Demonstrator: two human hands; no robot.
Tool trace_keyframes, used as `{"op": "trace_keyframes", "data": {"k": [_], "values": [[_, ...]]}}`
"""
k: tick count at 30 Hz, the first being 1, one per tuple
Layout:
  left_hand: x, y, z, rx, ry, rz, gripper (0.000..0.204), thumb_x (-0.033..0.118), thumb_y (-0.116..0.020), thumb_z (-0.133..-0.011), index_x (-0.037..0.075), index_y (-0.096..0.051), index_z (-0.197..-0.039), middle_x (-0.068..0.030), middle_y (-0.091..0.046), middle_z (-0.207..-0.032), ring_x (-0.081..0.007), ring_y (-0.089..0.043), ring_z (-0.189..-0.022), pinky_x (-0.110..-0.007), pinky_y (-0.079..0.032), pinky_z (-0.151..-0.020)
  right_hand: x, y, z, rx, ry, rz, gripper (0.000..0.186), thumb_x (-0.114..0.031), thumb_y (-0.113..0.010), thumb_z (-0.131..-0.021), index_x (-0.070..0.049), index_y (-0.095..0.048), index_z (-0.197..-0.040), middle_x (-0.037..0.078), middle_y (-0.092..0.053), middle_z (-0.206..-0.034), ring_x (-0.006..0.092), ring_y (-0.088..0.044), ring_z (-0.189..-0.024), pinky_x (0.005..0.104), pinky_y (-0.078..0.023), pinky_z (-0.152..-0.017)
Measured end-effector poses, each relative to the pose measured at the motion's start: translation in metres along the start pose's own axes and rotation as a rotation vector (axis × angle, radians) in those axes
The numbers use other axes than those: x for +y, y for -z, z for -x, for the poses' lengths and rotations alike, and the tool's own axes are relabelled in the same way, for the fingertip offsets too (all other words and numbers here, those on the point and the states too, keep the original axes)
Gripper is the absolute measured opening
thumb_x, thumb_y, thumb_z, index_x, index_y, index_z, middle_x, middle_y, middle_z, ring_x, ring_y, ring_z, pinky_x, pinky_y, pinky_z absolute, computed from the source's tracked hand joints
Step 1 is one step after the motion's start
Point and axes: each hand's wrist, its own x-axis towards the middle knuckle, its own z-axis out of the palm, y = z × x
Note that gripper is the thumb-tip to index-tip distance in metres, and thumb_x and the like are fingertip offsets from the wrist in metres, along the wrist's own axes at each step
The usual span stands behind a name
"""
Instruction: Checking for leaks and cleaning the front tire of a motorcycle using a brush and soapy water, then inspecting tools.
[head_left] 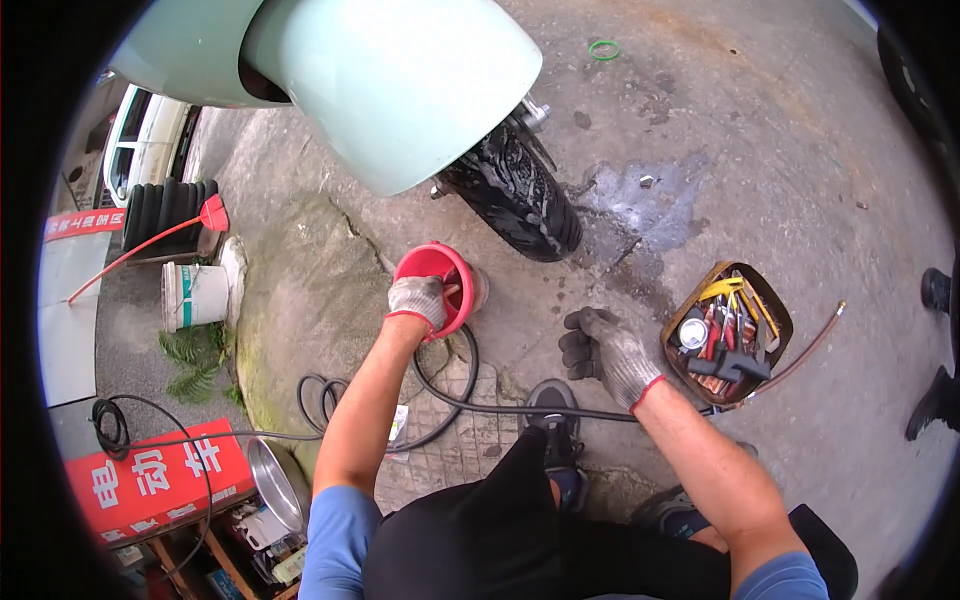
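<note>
My left hand (415,300), in a grey glove with red cuff, reaches into a red bucket (437,255); its fingers are closed on something I cannot make out there. My gloved right hand (608,355) hovers open, fingers loosely bent and empty, left of a metal tool tray (673,330) holding pliers and other tools. Above both hands is a scooter's wet black front tire (520,205) under a pale mint mudguard (430,90), with a wet patch (650,205) beside it on the concrete.
A black hose (520,410) loops across the ground. At left are stacked tires (160,225), a white bucket (195,300), a red sign (210,460), a steel basin (265,480) and a car (145,140). A bystander's shoes (933,395) show at the right edge.
</note>
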Motion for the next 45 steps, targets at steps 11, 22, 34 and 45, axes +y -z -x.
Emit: {"op": "trace_keyframes", "data": {"k": [11,22,34,45], "values": [[0.044,0.033,0.122,0.325,0.091,1.470,0.035,0.022,-0.068,-0.093,-0.004,-0.061,-0.116,-0.0043,-0.063,-0.097,-0.0104,-0.056,-0.086,-0.026,-0.046,-0.077,0.004,-0.054,0.028,-0.234,0.266,0.838,0.038,-0.029,-0.054,-0.101,0.001,-0.058,-0.124,0.013,-0.071,-0.096,0.0194,-0.070,-0.082,0.0334,-0.057,-0.073],[0.130,0.086,0.130,0.228,-0.134,1.835,0.042,0.023,-0.067,-0.097,-0.004,-0.056,-0.128,-0.0034,-0.061,-0.110,-0.0103,-0.056,-0.097,-0.028,-0.047,-0.088,-0.004,-0.070,0.050,-0.108,0.571,0.603,0.027,-0.026,-0.058,-0.100,-0.001,-0.059,-0.112,0.019,-0.068,-0.090,0.0334,-0.070,-0.081,0.0433,-0.054,-0.071],[0.148,0.038,0.119,-0.064,-0.229,1.730,0.047,0.039,-0.050,-0.105,0.000,-0.060,-0.127,0.0038,-0.051,-0.083,-0.0053,-0.044,-0.070,-0.022,-0.036,-0.061,-0.014,-0.019,0.069,0.053,0.633,0.686,0.022,-0.022,-0.054,-0.101,-0.001,-0.060,-0.106,0.005,-0.059,-0.071,0.0154,-0.055,-0.061,0.0335,-0.045,-0.058],[0.104,0.015,0.052,0.232,-0.140,1.873,0.056,0.042,-0.054,-0.102,0.001,-0.052,-0.142,-0.0085,-0.064,-0.128,-0.0184,-0.062,-0.107,-0.031,-0.046,-0.081,-0.006,0.054,0.006,0.126,0.301,0.763,0.036,-0.032,-0.052,-0.102,0.000,-0.066,-0.099,0.004,-0.055,-0.064,0.0133,-0.052,-0.058,0.0325,-0.041,-0.054]]}}
